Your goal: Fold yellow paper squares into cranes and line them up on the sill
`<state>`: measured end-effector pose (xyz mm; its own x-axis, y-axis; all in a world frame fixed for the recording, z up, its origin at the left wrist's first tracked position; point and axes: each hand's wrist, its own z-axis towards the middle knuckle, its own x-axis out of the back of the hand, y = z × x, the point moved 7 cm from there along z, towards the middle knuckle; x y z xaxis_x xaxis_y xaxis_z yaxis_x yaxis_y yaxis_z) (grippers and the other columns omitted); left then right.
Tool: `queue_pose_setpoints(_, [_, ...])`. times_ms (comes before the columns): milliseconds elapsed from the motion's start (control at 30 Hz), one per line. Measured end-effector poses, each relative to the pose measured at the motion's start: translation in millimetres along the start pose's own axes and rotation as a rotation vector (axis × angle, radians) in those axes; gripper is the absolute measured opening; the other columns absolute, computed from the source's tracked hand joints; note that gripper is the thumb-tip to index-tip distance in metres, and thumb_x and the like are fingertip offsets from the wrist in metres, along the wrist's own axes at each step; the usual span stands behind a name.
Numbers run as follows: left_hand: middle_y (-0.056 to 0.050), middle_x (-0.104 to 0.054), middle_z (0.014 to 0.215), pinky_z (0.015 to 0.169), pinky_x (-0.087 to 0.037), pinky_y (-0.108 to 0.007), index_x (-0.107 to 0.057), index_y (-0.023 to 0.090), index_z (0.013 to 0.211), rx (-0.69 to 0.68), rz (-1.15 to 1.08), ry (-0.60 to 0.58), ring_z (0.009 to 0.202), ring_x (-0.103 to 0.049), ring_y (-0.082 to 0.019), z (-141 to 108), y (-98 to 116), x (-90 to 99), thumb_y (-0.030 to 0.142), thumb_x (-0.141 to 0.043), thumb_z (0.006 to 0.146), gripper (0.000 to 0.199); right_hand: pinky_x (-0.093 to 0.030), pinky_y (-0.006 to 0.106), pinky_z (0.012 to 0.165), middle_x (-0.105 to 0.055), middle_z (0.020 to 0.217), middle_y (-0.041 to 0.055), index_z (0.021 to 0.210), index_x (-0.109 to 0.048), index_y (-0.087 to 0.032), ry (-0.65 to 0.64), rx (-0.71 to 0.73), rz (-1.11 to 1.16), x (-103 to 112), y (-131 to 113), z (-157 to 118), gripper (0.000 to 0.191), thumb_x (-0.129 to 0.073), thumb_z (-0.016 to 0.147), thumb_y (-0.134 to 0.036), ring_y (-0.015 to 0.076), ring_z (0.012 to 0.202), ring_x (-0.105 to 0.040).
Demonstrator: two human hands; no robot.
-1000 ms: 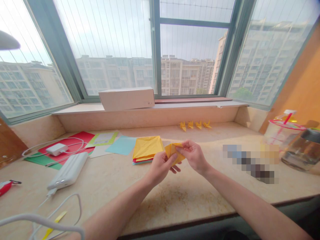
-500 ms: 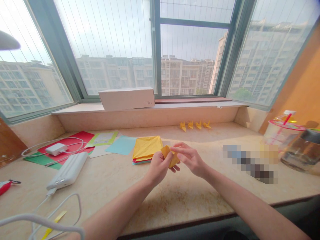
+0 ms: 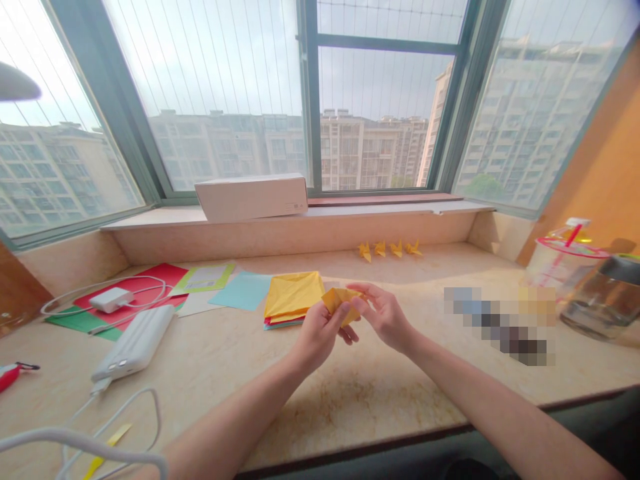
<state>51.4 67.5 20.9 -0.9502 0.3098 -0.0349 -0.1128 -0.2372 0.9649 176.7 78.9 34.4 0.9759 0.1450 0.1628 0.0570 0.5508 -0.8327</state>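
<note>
A small folded piece of yellow origami paper [image 3: 336, 298] is held up between both hands, over the middle of the counter. My left hand [image 3: 323, 328] grips its left and lower side, thumb on top and fingers underneath. My right hand [image 3: 384, 313] pinches its right edge between thumb and fingers. Just left of the hands lies a stack of paper [image 3: 293, 295], yellow on top with red and blue layers below. Several folded yellow paper cranes [image 3: 380, 249] stand in a row near the back wall.
Left of the stack are a light blue sheet [image 3: 241, 291], red paper [image 3: 160, 275], a white charger [image 3: 111, 299] and a white power bank [image 3: 134, 347]. Cables loop at front left. A white box [image 3: 251, 198] sits on the sill. At right stand a cup [image 3: 563, 267] and a jar [image 3: 603, 300].
My right thumb and fingers have moved from lying over the paper to pinching its right edge. The paper's right part is now turned up wider. My left hand keeps its hold.
</note>
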Motion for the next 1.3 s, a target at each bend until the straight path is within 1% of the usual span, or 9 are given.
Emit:
queue_pose_setpoints(167, [-0.005, -0.065, 0.076, 0.042, -0.049, -0.021, -0.060, 0.011, 0.093, -0.015, 0.027, 0.045, 0.046, -0.064, -0.012, -0.1, 3.1, 4.7, 0.055, -0.058, 0.087, 0.045, -0.047, 0.031, 0.070, -0.069, 0.075, 0.0031, 0.094, -0.072, -0.017, -0.050, -0.021, 0.003, -2.9, -5.4, 3.2, 0.030, -0.054, 0.094, -0.041, 0.0166, 0.070, -0.061])
queue_pose_setpoints(400, [-0.006, -0.067, 0.080, 0.041, -0.048, -0.021, -0.057, 0.010, 0.099, 0.029, 0.035, 0.002, 0.045, -0.063, -0.011, -2.6, -1.8, 0.6, 0.050, -0.061, 0.086, 0.042, -0.045, 0.030, 0.071, -0.070, 0.079, 0.0041, 0.085, -0.073, -0.017, 0.023, -0.036, -0.121, 2.2, -2.0, 4.5, 0.035, -0.054, 0.093, -0.046, 0.0182, 0.074, -0.059])
queue_pose_setpoints(567, [-0.002, -0.064, 0.066, 0.037, -0.042, -0.020, -0.056, 0.013, 0.082, 0.065, 0.025, 0.016, 0.039, -0.058, -0.010, 0.1, -5.5, 3.3, 0.052, -0.056, 0.087, 0.039, -0.041, 0.028, 0.060, -0.064, 0.068, 0.0030, 0.075, -0.068, -0.016, 0.063, -0.034, -0.126, 6.0, 2.3, 4.6, 0.048, -0.044, 0.096, -0.052, 0.0165, 0.064, -0.056])
queue_pose_setpoints(733, [0.001, -0.052, 0.042, 0.036, -0.034, -0.017, -0.055, 0.014, 0.062, 0.113, 0.146, -0.048, 0.034, -0.051, -0.008, -0.6, -8.0, 3.1, 0.051, -0.050, 0.090, 0.046, -0.047, 0.029, 0.069, -0.072, 0.086, 0.0059, 0.104, -0.070, -0.017, 0.060, -0.016, -0.108, 7.9, 1.1, 4.4, 0.042, -0.056, 0.090, -0.053, 0.0208, 0.080, -0.064])
queue_pose_setpoints(867, [0.000, -0.050, 0.039, 0.035, -0.031, -0.017, -0.055, 0.015, 0.057, 0.164, 0.187, -0.134, 0.033, -0.050, -0.009, -1.7, -17.0, -2.2, 0.055, -0.052, 0.087, 0.050, -0.047, 0.030, 0.068, -0.072, 0.082, 0.0058, 0.091, -0.073, -0.016, 0.075, -0.048, -0.122, 9.0, 2.9, 5.2, 0.040, -0.057, 0.089, -0.052, 0.0197, 0.076, -0.062])
queue_pose_setpoints(1000, [0.001, -0.049, 0.039, 0.035, -0.031, -0.018, -0.054, 0.016, 0.056, 0.160, 0.151, -0.140, 0.033, -0.049, -0.009, -1.2, -16.2, -5.2, 0.058, -0.052, 0.086, 0.052, -0.045, 0.027, 0.060, -0.070, 0.075, 0.0044, 0.085, -0.071, -0.015, 0.108, -0.147, 0.014, 9.3, 9.5, 6.4, 0.041, -0.058, 0.088, -0.054, 0.0167, 0.066, -0.059])
queue_pose_setpoints(1100, [0.001, -0.049, 0.038, 0.035, -0.029, -0.018, -0.051, 0.017, 0.052, 0.131, 0.169, -0.123, 0.032, -0.045, -0.008, -0.8, -11.5, -3.3, 0.058, -0.048, 0.088, 0.055, -0.043, 0.025, 0.053, -0.066, 0.069, 0.0026, 0.079, -0.067, -0.015, 0.077, -0.175, 0.136, 6.1, 10.9, 7.1, 0.043, -0.057, 0.087, -0.057, 0.0142, 0.058, -0.057])
queue_pose_setpoints(1233, [0.002, -0.047, 0.038, 0.035, -0.027, -0.018, -0.045, 0.018, 0.050, 0.124, 0.220, -0.121, 0.031, -0.043, -0.007, -0.5, -14.2, 1.6, 0.056, -0.046, 0.090, 0.056, -0.050, 0.027, 0.063, -0.071, 0.079, 0.0036, 0.088, -0.068, -0.016, -0.067, -0.187, 0.275, -5.4, 12.4, 7.0, 0.038, -0.067, 0.081, -0.053, 0.0166, 0.068, -0.064])
queue_pose_setpoints(1300, [0.003, -0.047, 0.039, 0.035, -0.027, -0.018, -0.045, 0.018, 0.052, 0.123, 0.231, -0.121, 0.031, -0.042, -0.006, 0.0, -17.0, 3.1, 0.054, -0.047, 0.091, 0.053, -0.052, 0.029, 0.070, -0.073, 0.084, 0.0040, 0.093, -0.070, -0.016, -0.069, -0.206, 0.298, -7.1, 15.2, 6.7, 0.037, -0.073, 0.078, -0.049, 0.0182, 0.074, -0.066])
